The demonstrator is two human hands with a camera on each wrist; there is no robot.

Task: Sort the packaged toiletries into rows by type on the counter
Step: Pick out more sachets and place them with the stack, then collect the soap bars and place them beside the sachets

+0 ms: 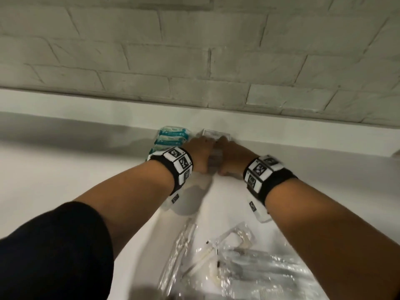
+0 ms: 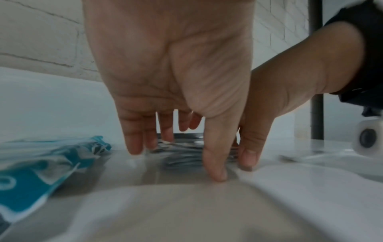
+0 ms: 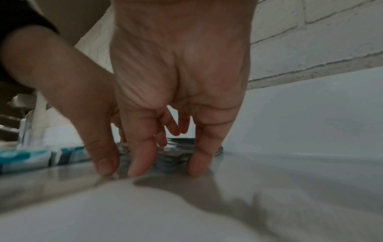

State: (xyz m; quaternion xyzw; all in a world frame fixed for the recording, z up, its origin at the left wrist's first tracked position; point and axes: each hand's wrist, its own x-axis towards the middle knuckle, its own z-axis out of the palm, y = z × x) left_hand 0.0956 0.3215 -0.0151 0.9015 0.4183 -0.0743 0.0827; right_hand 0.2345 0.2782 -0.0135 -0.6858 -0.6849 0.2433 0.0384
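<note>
1. near the middle of the head view, both hands meet over a row of small grey-and-clear packets (image 1: 214,146) lying on the white counter (image 1: 65,169), close to the back ledge under the brick wall (image 1: 194,50).
2. the left hand (image 1: 200,153) has straight fingers pointing down, tips touching the counter along the left edge of the packets; it is spread, not clasping anything.
3. the right hand (image 1: 231,155) does the same on the right edge, fingers extended and relaxed, its thumb beside the left thumb.
4. just left of the packets sits a row of teal-and-white packs (image 1: 171,137).
5. at the bottom centre of the head view lies a loose heap of clear plastic-wrapped items (image 1: 227,263), well apart from the rows.
</note>
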